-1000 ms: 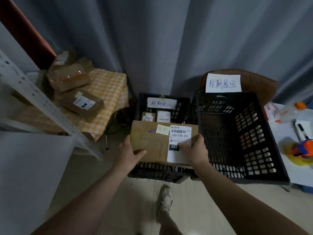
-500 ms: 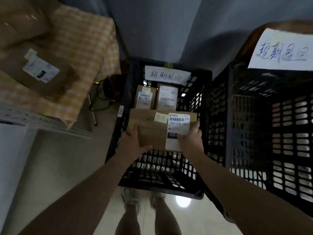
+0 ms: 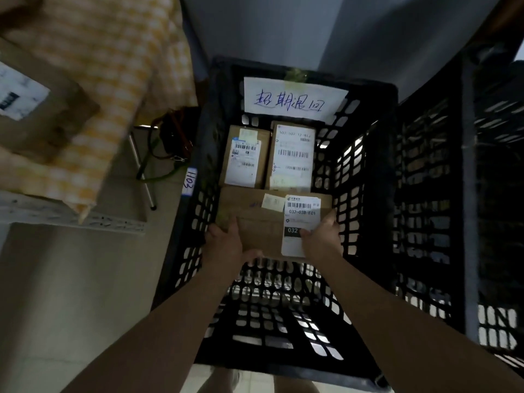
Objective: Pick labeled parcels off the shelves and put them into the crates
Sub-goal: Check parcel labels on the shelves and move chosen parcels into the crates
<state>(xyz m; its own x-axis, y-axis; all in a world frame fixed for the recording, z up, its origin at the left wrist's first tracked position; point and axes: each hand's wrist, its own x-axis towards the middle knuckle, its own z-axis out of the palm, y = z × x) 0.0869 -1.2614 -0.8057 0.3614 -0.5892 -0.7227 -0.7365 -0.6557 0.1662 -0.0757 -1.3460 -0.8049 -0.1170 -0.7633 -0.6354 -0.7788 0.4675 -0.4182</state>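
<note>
I hold a flat brown cardboard parcel (image 3: 262,222) with a white barcode label, low inside a black plastic crate (image 3: 377,177). My left hand (image 3: 226,245) grips its near left corner and my right hand (image 3: 320,239) grips its near right edge, thumb on the label. Two smaller labeled boxes, the left box (image 3: 245,156) and the right box (image 3: 292,156), lie side by side at the crate's far end, just beyond the parcel. A handwritten paper sign (image 3: 295,99) hangs on the crate's far wall.
A second black crate (image 3: 467,222) stands against the right side. At the left, a shelf with a yellow checked cloth (image 3: 113,80) carries another labeled brown box (image 3: 37,106). Cables (image 3: 167,148) lie on the floor between shelf and crate.
I have leaned in over the crate and lowered the parcel further into it, toward the floor of the crate behind the two small boxes. Both hands keep their grip.
</note>
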